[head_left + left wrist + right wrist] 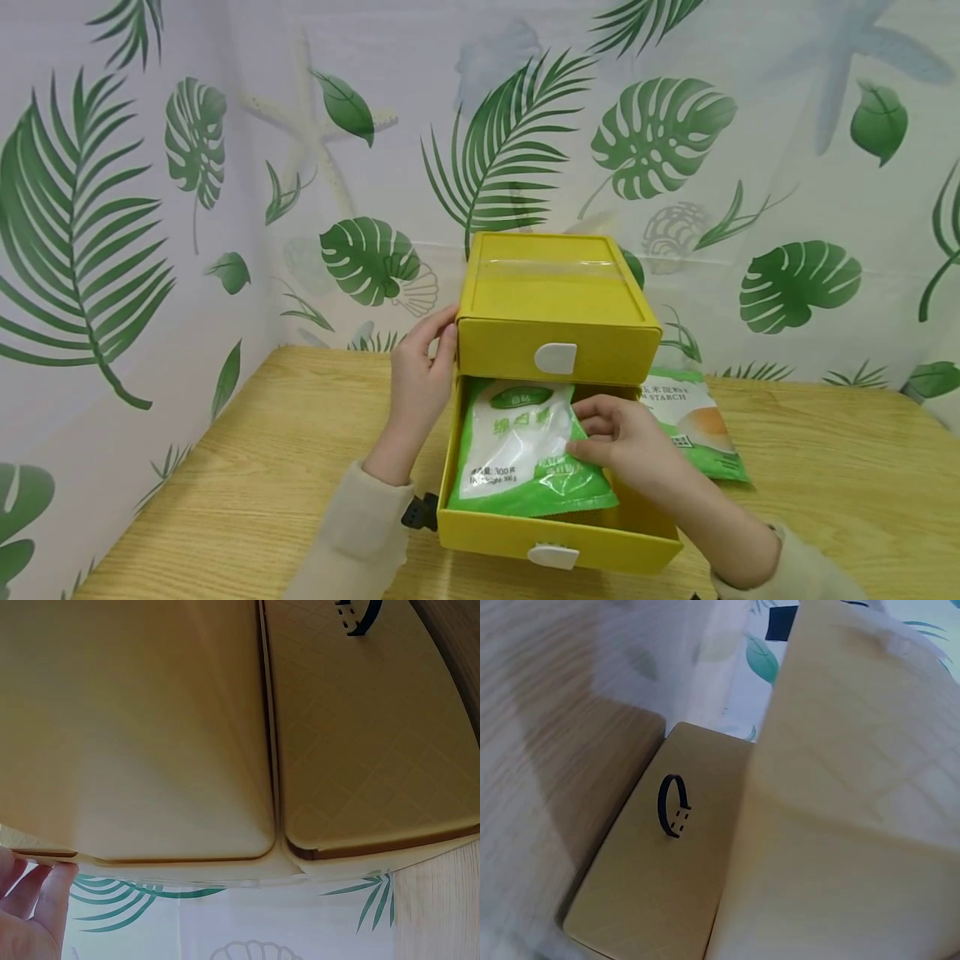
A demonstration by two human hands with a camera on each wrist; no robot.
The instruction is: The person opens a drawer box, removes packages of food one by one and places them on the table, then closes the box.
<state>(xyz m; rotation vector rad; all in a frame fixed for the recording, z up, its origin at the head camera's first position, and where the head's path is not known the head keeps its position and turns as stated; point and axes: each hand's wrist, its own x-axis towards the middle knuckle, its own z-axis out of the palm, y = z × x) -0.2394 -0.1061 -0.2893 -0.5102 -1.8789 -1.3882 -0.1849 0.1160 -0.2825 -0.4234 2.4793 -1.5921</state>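
A yellow two-drawer box stands on the table with its lower drawer pulled out. In that drawer lies a green and white bag of white sugar, tilted up at the back. My right hand pinches the bag's right edge, thumb on its front and fingers at its side. My left hand rests against the left side of the upper drawer section, thumb up near its front corner. In the left wrist view, the left fingers touch the box's edge with fingers extended. The right wrist view shows no hand.
A green and white cornstarch bag lies on the wooden table right of the box. White tabs mark the drawer fronts. A leaf-print curtain hangs behind. A black strap shows against the yellow side.
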